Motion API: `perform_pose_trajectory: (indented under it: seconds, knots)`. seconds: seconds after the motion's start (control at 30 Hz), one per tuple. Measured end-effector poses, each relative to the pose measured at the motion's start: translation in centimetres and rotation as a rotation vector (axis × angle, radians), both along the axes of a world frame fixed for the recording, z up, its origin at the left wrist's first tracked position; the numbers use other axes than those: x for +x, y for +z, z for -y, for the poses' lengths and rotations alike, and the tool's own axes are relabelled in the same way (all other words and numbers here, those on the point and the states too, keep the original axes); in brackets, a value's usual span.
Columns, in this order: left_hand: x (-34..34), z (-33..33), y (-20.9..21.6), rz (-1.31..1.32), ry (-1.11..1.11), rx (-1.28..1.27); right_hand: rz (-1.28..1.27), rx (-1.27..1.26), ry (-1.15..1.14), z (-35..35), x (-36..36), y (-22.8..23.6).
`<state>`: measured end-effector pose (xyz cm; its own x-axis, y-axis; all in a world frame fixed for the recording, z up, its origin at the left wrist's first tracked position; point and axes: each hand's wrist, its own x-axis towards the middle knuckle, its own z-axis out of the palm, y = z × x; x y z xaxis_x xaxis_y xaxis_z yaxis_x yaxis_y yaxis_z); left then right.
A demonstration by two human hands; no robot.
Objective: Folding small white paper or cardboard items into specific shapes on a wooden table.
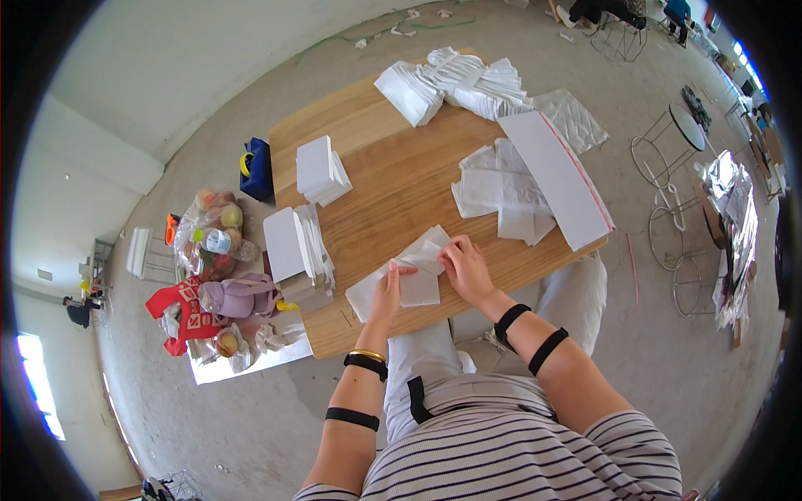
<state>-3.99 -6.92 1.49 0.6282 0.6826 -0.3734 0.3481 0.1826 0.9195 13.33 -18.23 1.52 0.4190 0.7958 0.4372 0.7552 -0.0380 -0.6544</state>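
At the table's near edge lies a thin white sheet (420,288), partly folded over on itself with a flap sticking up. My left hand (387,292) rests on its left part, thumb stretched out to the right across it and fingers extended. Bent over the sheet's upper right, the fingers of my right hand (464,264) pinch its edge. Beyond the right hand, several loose thin white sheets (501,190) overlap on the wood. A long white panel with a red edge (558,179) lies next to them along the table's right side.
Two stacks of white folded pieces, one nearer (286,244) and one farther (316,165), line the wooden table's (393,179) left side. Bundled white sheets (455,83) lie at the far end. Left of the table are a blue bag (258,171), bagged fruit (209,219) and a purple cap (238,296).
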Motion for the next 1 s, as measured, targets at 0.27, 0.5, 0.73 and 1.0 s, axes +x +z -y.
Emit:
perform_pose_trajectory:
  seconds: [0.27,0.5,0.73,1.0]
  knots:
    - [0.1,0.0,0.3,-0.023,-0.035,-0.025,-0.786,-0.025,-0.104,-1.4,0.8,-0.6]
    - [0.1,0.5,0.2,0.042,0.082,0.105,-0.768,-0.343,0.348,-0.3,0.9,1.0]
    - [0.0,0.2,0.6,-0.027,0.0,0.02,0.14,-0.09,-0.031,-0.5,1.9,1.1]
    - [0.1,0.4,0.3,0.013,0.022,0.06,0.286,-0.119,0.031,0.2,1.4,0.1]
